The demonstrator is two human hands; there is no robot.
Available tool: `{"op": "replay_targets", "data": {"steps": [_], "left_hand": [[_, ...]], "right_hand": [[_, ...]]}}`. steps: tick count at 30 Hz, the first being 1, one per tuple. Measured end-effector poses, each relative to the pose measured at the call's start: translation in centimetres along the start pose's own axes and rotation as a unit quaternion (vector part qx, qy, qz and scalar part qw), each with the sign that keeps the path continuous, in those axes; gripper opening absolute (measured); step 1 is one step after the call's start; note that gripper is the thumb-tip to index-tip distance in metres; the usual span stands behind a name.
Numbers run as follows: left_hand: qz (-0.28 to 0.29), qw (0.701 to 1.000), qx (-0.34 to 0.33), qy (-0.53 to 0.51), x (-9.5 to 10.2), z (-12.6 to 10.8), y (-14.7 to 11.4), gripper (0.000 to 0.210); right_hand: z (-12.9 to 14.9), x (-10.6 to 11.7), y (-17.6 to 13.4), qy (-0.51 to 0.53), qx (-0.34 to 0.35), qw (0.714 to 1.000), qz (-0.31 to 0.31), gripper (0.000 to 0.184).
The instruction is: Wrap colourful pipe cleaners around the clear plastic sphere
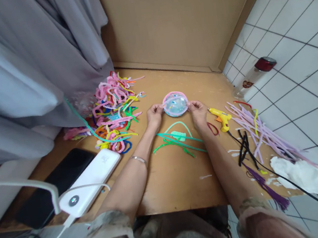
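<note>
A round, clear bluish dish [176, 108] with a fuzzy pink rim stands in the middle of the table. Across its top runs a pink pipe cleaner [174, 99]. My left hand [155, 116] pinches this strip at the dish's left edge, fingertips closed. On the opposite side, my right hand [198, 110] is closed in a pinch at the strip's other end. Below the dish, between my forearms, lie green pipe cleaners [171, 143] and a small mint-green piece [179, 135]. A yellow glue gun [222, 118] rests just right of my right hand.
A tangled heap of colourful pipe cleaners [113, 92] lies at left, near a white power bank [90, 183] and a black phone [72, 166]. Lilac pipe cleaners [258, 130], black strips [244, 147], a purple tassel [263, 183], white tissue [296, 171] and a red-capped bottle [250, 81] are at right.
</note>
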State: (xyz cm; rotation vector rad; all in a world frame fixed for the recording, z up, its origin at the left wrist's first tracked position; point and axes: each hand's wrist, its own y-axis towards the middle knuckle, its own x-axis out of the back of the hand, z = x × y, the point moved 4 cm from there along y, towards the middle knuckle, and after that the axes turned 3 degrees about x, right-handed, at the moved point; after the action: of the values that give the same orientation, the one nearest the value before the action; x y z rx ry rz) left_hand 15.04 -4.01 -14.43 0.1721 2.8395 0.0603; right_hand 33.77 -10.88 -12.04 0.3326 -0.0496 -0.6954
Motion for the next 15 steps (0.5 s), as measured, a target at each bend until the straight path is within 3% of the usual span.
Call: {"op": "replay_targets", "data": {"steps": [11,15], "left_hand": [[-0.023,0.999,0.017,-0.032,0.05,0.07,0.07,0.023],[-0.032,0.999,-0.015,-0.013,0.08,0.21,0.07,0.025]], "right_hand": [[0.51,-0.28,-0.31,-0.018,0.004,0.999,0.047,0.029],[0.16,-0.35,-0.26,-0.022,0.025,0.999,0.037,0.029]]}}
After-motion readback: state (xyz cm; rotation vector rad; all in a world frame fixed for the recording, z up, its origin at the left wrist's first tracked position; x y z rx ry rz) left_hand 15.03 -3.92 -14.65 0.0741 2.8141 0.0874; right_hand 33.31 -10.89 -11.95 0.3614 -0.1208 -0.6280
